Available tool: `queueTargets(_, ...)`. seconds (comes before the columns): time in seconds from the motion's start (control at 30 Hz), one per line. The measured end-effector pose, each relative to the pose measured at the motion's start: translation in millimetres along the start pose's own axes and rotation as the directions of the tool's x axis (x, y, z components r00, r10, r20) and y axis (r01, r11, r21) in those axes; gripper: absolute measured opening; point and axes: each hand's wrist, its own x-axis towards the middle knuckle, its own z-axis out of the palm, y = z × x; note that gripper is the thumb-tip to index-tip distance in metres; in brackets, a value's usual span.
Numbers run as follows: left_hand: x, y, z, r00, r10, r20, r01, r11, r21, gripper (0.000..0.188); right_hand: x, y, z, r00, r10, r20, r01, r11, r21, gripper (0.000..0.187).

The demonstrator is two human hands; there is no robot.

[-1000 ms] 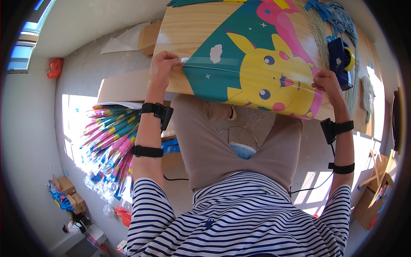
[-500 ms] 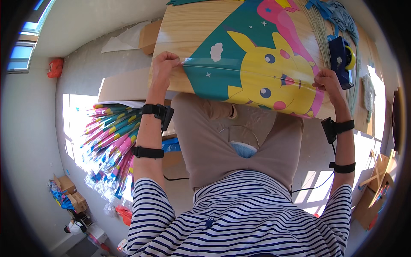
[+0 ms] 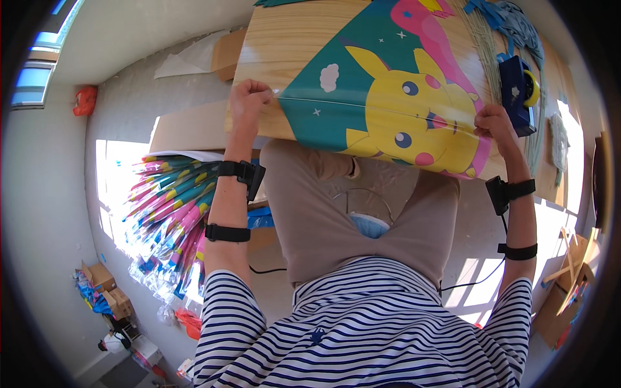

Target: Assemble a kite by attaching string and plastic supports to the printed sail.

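A glossy teal sheet (image 3: 330, 123) printed with a yellow cartoon character and a pink edge lies over the near side of the wooden table. A thin pale line (image 3: 323, 101) crosses it from side to side, and a strip of clear tape, barely visible, runs along it. My left hand (image 3: 249, 100) is closed in a pinch at the tape's left end, just off the sheet's left corner. At the pink right edge, my right hand (image 3: 497, 124) pinches the other end. Both fingertips are low, close to the table.
Right of the sheet stands a dark blue tape dispenser (image 3: 515, 90) with a yellow-cored roll, beside a bundle of thin pale rods (image 3: 480, 45). Blue cloth (image 3: 517, 29) lies behind. A fanned stack of colourful wrapped pieces (image 3: 171, 207) sits low at my left.
The clear strip stretched between my hands stood out shiny above the line before; now it is hardly visible against the sheet. My hands have barely moved.
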Motion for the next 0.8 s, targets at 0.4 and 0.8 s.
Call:
queueTargets(0.4, -0.4, -12.9, 6.3, 0.993, 0.056, -0.102, -0.035, 0.98, 0.196, 0.009, -7.3, -7.9, 1.6, 1.0, 0.003, -0.012, -0.004, 0.999, -0.054, 0.009)
queueTargets(0.8, 0.8, -10.1, 12.3, 0.978, 0.168, -0.122, -0.077, 0.84, 0.538, 0.015, -10.9, -4.9, 2.5, 1.0, 0.0, -0.011, -0.001, 0.999, -0.042, 0.008)
